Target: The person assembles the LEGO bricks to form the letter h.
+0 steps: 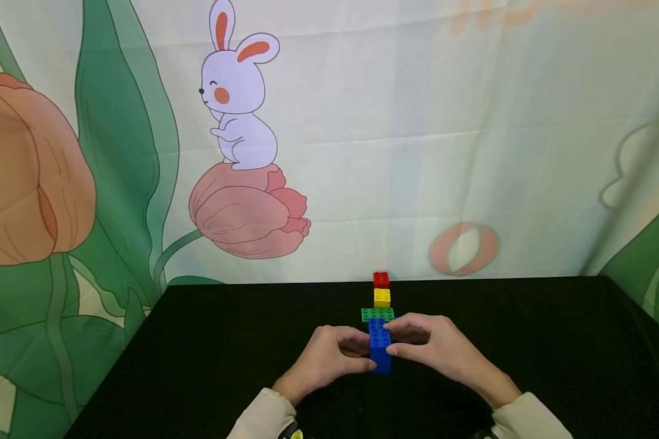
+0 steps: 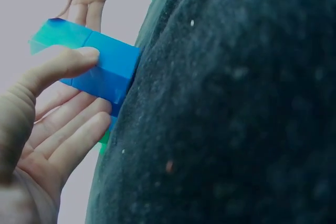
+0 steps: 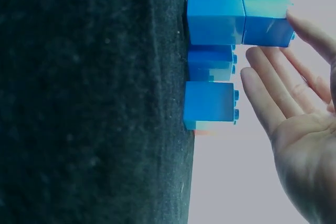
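Two blue toy building bricks [image 1: 381, 346], one stacked on the other, stand upright on the black table between my hands. My left hand [image 1: 326, 358] holds the stack from the left, with its thumb [image 2: 81, 61] on the near part of the side. From the right, my right hand [image 1: 442, 350] grips the upper brick [image 3: 268, 19] between thumb and index finger. Its other fingers are spread apart from the bricks. Right behind the stack lies a green brick [image 1: 377, 314], partly hidden by it. The seam between the stacked bricks shows in the right wrist view.
Behind the green brick, a yellow brick [image 1: 382, 298] and a red brick [image 1: 381, 280] continue the line toward the back edge. The black-covered table [image 1: 225, 353] spreads to both sides. A printed curtain [image 1: 362, 152] hangs behind it.
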A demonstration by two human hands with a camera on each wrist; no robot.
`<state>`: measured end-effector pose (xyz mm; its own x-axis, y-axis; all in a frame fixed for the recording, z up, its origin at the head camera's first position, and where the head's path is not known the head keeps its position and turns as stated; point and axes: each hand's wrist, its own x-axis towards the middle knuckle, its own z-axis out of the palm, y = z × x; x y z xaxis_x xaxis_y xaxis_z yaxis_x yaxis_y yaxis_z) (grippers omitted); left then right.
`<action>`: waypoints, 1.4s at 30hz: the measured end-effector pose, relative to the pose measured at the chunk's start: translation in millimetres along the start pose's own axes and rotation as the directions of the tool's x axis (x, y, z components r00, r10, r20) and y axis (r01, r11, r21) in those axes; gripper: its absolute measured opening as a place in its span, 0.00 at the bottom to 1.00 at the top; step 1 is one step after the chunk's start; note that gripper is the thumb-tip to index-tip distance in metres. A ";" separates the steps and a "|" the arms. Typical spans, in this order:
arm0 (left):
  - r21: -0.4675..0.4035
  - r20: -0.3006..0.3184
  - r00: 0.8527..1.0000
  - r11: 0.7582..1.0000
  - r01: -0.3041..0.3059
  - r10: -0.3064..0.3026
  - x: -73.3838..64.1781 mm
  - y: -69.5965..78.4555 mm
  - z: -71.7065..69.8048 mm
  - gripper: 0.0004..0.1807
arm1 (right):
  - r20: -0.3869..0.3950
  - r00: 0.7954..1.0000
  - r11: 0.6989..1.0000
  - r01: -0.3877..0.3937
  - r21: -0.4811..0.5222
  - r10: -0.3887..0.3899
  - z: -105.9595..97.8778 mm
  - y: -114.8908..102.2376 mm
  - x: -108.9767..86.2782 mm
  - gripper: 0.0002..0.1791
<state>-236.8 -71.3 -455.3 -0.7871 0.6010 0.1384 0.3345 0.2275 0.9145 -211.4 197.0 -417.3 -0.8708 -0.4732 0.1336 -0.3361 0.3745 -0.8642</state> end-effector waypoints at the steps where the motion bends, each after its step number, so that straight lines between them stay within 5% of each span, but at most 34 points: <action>1: 0.002 -0.001 1.000 1.000 -0.001 0.001 -0.1 0.8 -0.3 0.17 | -0.002 1.000 1.000 0.002 0.003 -0.002 -0.4 -0.8 -0.3 0.20; 14: 0.059 -0.025 0.999 0.998 -0.021 0.023 -0.4 5.7 -8.9 0.18 | -0.095 0.995 0.999 -0.026 -0.033 0.022 -11.0 -3.2 -2.5 0.24; 32: 0.099 -0.082 0.996 0.995 -0.026 0.034 -6.7 8.3 -33.4 0.18 | -0.275 0.960 0.992 -0.076 -0.103 0.045 -17.9 11.6 -0.5 0.23; 42: 0.092 -0.147 0.989 0.996 -0.001 0.015 -7.8 0.7 -46.8 0.17 | -0.284 0.957 0.994 -0.080 -0.079 0.054 -21.8 21.6 -0.3 0.24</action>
<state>-254.6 -111.7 -438.0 -0.8497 0.4850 0.2067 0.3821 0.2963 0.8753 -226.3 222.6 -425.4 -0.9537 -0.2063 0.2189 -0.2930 0.4728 -0.8310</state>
